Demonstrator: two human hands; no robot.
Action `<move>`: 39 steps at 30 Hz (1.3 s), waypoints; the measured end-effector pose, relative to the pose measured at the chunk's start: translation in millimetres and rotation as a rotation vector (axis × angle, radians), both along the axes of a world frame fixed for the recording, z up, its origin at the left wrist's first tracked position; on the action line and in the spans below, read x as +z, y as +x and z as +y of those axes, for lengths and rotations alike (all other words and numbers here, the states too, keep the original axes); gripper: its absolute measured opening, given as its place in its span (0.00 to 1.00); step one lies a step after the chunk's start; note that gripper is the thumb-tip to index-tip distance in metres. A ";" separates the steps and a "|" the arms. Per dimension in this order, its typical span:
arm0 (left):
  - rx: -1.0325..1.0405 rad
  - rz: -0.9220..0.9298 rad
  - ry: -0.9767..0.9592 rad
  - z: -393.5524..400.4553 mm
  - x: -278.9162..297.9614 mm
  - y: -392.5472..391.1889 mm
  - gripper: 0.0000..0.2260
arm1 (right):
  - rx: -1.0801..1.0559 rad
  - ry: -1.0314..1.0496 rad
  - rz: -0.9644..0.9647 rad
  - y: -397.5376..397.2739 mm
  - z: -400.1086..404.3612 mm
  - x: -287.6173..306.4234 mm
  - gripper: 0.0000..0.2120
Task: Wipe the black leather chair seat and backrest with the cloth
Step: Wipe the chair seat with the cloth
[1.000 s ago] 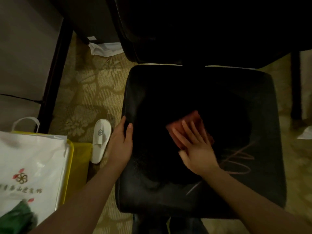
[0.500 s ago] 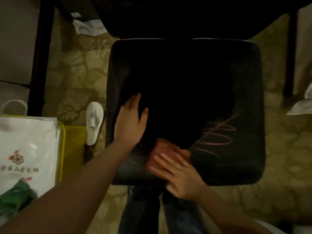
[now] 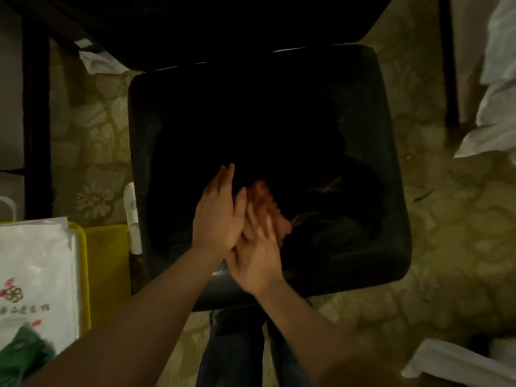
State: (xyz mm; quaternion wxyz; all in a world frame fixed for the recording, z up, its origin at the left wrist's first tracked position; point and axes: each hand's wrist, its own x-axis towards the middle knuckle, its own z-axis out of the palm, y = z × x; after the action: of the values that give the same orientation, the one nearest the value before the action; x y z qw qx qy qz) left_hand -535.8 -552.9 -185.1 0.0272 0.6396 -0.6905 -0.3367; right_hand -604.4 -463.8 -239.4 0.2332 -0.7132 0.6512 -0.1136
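Currently mid-wipe on the seat [image 3: 349, 135]. My right hand [image 3: 258, 255] lies flat, fingers [image 3: 269, 222] spread and straight, pressing the reddish cloth [image 3: 265, 196] against the leather at the seat's front-middle; the frame is blurred here, so the cloth's outline is unclear. My left hand [image 3: 219, 216] rests just beside it, fingers straight and together, touching the right. Faint streaks [image 3: 333, 184] show right of the cloth. Judgement: seat unfinished, backrest [image 3: 223, 26] not yet done. Next stroke should carry the cloth rightward over the streaks, pressure even.
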 end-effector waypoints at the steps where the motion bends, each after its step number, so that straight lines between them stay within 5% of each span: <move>1: -0.010 -0.013 -0.008 -1.7 0.1 -0.1 0.24 | 0.101 -0.004 -0.005 -2.5 16.3 -0.2 0.27; 4: -0.016 -0.050 0.005 -5.7 -0.7 -7.2 0.24 | 0.391 -0.016 0.095 -45.8 57.0 -2.3 0.32; 6: 0.006 -0.059 0.022 -6.0 -1.5 -17.3 0.24 | 0.391 -0.014 0.167 -93.1 69.1 -6.0 0.35; 10: -0.002 -0.059 0.016 -0.6 -5.8 -35.5 0.24 | -0.203 0.051 0.128 -166.5 43.4 1.2 0.34; 14: 0.000 -0.060 0.041 4.1 -9.6 -46.0 0.24 | -0.594 0.124 0.123 -122.5 -23.6 8.0 0.32; 19: -0.076 -0.073 0.025 1.2 -9.1 -41.1 0.25 | -0.075 0.042 0.031 -37.6 5.4 1.8 0.28; 24: -0.022 -0.109 0.080 -8.9 -7.8 -33.8 0.24 | 0.187 0.041 0.084 -82.3 76.7 -0.8 0.36; 28: 0.024 -0.126 0.104 -8.4 -6.6 -38.8 0.24 | -0.288 0.057 0.070 -154.8 40.7 5.2 0.33; 32: 0.013 -0.162 0.104 -7.2 -6.0 -44.0 0.24 | -0.703 0.121 0.065 -145.7 -53.2 6.3 0.32; 35: 0.001 -0.184 0.077 -13.6 -4.6 -47.6 0.24 | -0.529 0.090 0.046 -101.1 -84.2 4.2 0.32; 39: -0.019 -0.163 0.052 -28.2 0.5 -56.9 0.24 | -0.084 0.026 -0.008 -68.1 -28.8 1.5 0.27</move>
State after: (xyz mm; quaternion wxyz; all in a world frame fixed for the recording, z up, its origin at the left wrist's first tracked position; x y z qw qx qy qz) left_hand -592.7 -581.1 -184.6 -0.0490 0.6587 -0.6875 -0.3017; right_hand -672.5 -492.7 -238.0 0.2401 -0.6815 0.6812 -0.1178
